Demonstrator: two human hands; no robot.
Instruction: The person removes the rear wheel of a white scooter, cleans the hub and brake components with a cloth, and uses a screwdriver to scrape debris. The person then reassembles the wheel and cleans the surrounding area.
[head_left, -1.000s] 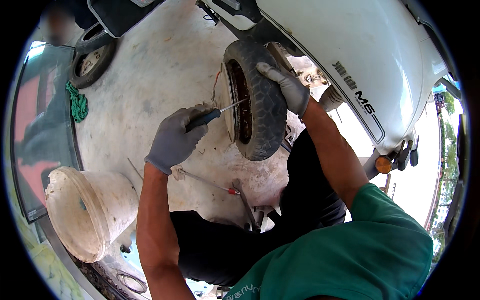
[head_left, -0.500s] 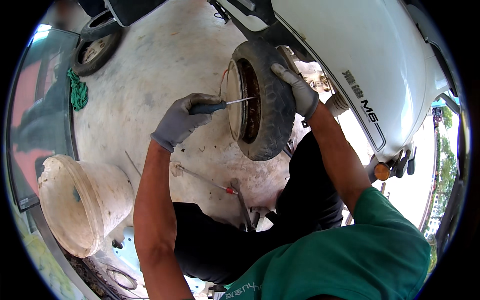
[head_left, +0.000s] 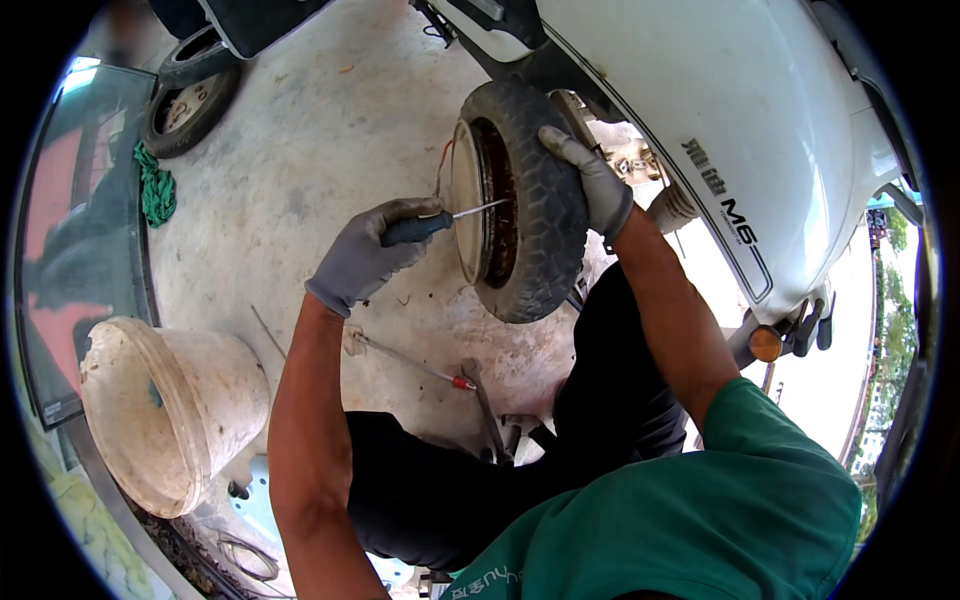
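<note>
Right now, left grip (head_left: 366, 252) wrapped on screwdriver (head_left: 430, 226) handle, shaft reaching over the wheel's (head_left: 465, 188) rusty band. Right grip (head_left: 592, 184) against tyre (head_left: 541, 215) tread; can't tell finger closure. Tyre's upright, near white scooter (head_left: 730, 130).

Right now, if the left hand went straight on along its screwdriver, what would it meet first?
Probably the tire: the screwdriver in the left hand points across the rusty gap toward the tire's inner edge. Depth is unclear, so the blade may already touch.
</note>
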